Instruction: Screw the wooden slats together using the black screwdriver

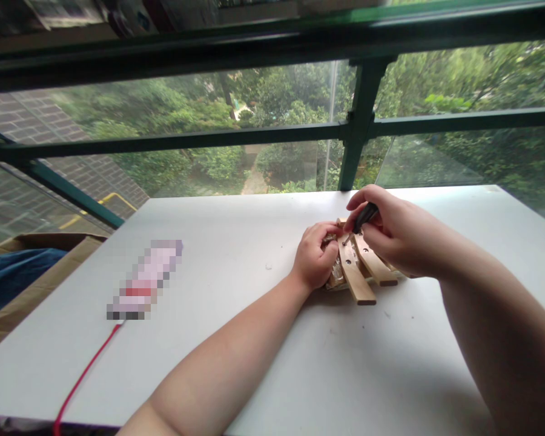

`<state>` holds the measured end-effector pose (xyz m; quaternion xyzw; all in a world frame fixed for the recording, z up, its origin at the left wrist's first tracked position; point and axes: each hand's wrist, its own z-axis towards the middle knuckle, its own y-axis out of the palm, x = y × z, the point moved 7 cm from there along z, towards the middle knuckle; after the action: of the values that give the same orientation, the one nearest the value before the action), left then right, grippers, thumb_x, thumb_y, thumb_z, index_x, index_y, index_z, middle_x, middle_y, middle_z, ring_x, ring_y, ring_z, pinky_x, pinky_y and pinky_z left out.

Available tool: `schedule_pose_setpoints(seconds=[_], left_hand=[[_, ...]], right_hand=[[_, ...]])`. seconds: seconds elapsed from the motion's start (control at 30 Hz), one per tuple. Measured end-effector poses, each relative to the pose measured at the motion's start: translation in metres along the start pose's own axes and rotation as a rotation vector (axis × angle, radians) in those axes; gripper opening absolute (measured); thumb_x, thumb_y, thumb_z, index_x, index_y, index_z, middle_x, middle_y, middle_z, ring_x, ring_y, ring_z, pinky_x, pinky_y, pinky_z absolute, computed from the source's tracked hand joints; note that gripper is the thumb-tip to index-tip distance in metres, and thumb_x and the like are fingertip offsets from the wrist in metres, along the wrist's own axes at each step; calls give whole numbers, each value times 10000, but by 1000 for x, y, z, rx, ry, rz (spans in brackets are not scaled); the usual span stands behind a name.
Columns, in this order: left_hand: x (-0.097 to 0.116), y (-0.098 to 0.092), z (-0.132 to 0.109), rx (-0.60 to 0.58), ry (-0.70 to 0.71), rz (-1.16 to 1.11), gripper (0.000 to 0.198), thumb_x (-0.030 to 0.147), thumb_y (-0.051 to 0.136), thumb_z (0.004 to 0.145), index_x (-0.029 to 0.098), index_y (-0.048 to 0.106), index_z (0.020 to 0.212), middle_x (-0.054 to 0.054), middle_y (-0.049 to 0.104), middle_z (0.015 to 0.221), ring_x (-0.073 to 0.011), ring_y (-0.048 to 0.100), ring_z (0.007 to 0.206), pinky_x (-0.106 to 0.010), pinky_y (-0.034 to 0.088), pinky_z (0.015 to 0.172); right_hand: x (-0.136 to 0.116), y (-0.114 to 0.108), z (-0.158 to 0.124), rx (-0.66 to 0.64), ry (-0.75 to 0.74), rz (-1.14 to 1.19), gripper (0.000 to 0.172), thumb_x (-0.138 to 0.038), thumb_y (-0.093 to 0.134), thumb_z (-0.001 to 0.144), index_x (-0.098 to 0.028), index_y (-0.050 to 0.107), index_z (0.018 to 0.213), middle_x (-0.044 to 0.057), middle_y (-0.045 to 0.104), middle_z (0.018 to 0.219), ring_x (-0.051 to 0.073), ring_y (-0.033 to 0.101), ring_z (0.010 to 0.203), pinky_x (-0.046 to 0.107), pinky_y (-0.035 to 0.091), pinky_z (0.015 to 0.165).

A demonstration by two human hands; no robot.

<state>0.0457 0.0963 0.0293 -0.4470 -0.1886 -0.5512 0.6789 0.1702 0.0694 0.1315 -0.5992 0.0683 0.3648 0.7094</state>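
A small wooden assembly with two light wooden slats rests on the white table, right of the middle. Dark screws or holes show in the slats, and clear plastic wrap shows around the part beneath. My left hand is closed on the left side of the assembly, its fingers curled at the edge. Above the slats, my right hand grips a black-handled screwdriver. Its thin tip points down at a screw near the upper end of the left slat.
On the table's left lies a blurred-out phone-like object with a red cable running to the front edge. Beyond the left edge is a cardboard box with blue cloth. Green-framed windows stand behind the table.
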Motion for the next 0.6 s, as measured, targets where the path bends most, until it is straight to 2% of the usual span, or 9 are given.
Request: schedule_pose_setpoints(seconds=[0.1,0.23,0.43,0.6], left_hand=[[2,0,0,0,7,-10,243,128,471,840,210,614,1017,-42,644,1173,-210,568,1121,-363,415,1039],[3,0,1,3,15,-2,225,137,488,832,210,609,1008,-44,649,1166,-210,572,1117,-365,423,1033],[1,0,0,16,10,-12,256,128,468,848,209,616,1039,-46,648,1176,-208,573,1124,-365,420,1037],[0,0,-1,13,2,-4,249,130,471,852,208,626,1031,-51,651,1169,-217,573,1117,-370,423,1029]], right_hand=[[3,-3,1,-2,-1,-43,381,-126,493,786,-244,524,1146,32,701,926,183,624,777,281,448,681],[1,-7,0,-6,-6,-81,345,-161,509,797,-241,574,1127,22,693,865,153,595,675,253,427,602],[-3,-10,-2,-16,-21,-136,93,-290,580,812,-241,622,878,-15,625,672,127,509,558,260,361,531],[-1,-12,-1,9,-25,-180,114,-331,623,799,-239,558,783,-33,529,599,123,427,526,270,324,505]])
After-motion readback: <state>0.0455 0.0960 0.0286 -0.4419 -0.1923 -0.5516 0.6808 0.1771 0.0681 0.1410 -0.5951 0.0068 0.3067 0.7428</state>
